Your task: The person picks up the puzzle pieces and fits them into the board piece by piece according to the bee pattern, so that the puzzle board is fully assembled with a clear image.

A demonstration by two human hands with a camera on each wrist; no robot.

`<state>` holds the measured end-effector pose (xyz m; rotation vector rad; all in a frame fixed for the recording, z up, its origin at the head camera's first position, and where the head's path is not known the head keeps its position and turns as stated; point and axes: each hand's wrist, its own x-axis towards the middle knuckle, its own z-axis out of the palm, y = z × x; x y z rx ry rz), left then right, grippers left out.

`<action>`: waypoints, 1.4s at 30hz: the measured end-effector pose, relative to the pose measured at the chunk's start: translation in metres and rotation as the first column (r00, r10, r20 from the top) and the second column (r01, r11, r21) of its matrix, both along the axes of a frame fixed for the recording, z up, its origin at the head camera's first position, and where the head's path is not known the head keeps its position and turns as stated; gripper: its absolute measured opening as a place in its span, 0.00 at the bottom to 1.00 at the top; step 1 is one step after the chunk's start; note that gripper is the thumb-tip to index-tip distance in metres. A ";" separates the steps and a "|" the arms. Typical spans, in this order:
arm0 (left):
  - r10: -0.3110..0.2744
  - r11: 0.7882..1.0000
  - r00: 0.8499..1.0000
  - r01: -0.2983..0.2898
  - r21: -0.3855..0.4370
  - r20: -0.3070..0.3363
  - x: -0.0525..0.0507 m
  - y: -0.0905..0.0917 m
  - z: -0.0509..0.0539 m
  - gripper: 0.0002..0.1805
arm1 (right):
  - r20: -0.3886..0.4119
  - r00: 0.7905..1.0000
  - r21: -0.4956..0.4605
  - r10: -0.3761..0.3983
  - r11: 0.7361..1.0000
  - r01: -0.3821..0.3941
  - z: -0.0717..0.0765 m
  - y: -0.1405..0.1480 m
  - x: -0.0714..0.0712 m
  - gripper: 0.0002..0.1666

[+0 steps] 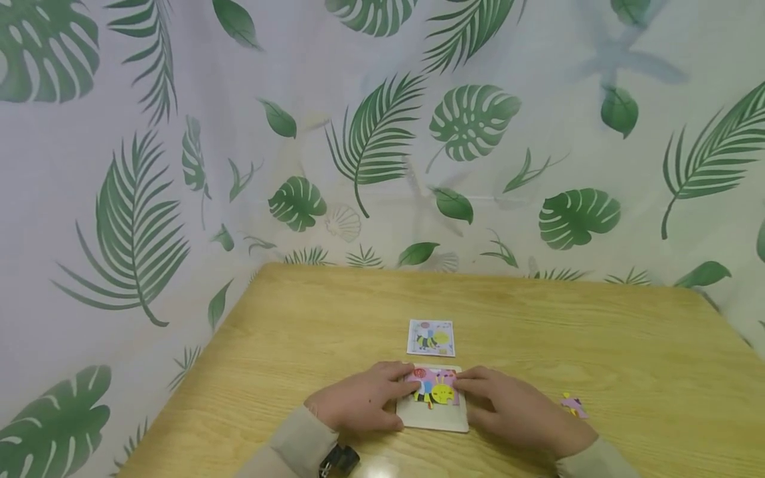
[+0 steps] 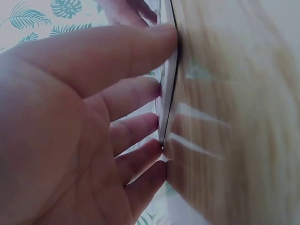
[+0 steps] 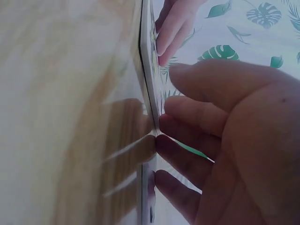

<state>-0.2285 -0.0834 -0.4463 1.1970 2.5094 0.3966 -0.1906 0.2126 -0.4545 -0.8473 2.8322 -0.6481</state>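
Observation:
A small pale puzzle board (image 1: 431,419) lies flat on the table, its upper part filled with joined jigsaw pieces (image 1: 441,393) that show a yellow-and-black bee on pink. My left hand (image 1: 366,398) rests at the board's left side, fingertips over the pieces. In the left wrist view, that hand's thumb (image 2: 136,47) touches the board's edge. From the right, my right hand (image 1: 514,406) reaches in with extended fingers, touching the pieces' right border. The right wrist view shows its thumb (image 3: 211,79) apart from the board. Fingertips partly cover the picture.
Beyond the board lies a square picture card (image 1: 445,328) with the same bee. Loose jigsaw pieces (image 1: 575,405), pink and yellow, lie right of my right hand. The wooden table (image 1: 299,318) meets a leaf-printed curtain (image 1: 388,226) at its back and left edges.

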 end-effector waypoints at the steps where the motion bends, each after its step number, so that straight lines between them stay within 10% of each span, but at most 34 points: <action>1: -0.001 1.000 1.000 0.001 -0.002 -0.004 0.000 0.000 0.001 0.38 | 0.015 1.000 -0.009 -0.007 1.000 0.007 0.000 0.001 -0.001 0.28; 42: 0.023 1.000 1.000 -0.023 -0.015 -0.018 0.000 0.000 -0.003 0.38 | -0.152 0.975 0.006 -0.162 0.986 0.165 -0.002 0.065 0.011 0.25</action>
